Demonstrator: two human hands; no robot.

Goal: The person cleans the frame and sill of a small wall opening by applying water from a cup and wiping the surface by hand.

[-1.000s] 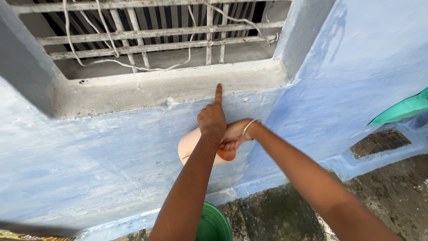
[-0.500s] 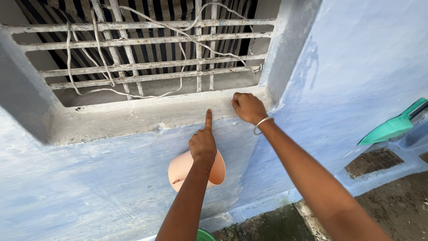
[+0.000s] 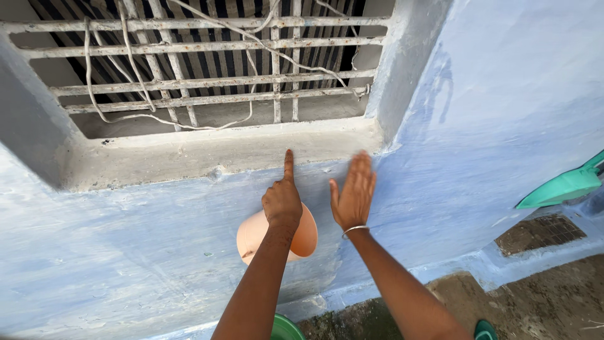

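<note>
The left hand (image 3: 282, 203) grips a peach-coloured plastic mug (image 3: 255, 236) against the blue wall (image 3: 503, 113), its index finger stretched straight up toward the grey window ledge (image 3: 207, 154). Just beside it, the right hand (image 3: 353, 194) is open and flat, fingers together and slightly blurred, palm facing the wall, a thin bangle (image 3: 354, 230) at the wrist. Above the ledge stand rusty window bars (image 3: 207, 82) draped with white cord (image 3: 126, 75). Below the arms shows a green bucket rim (image 3: 286, 328); far right, a green dustpan (image 3: 563, 186).

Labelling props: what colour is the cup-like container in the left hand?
Pale peach-orange container, held by the left hand; shows in the head view.
</note>
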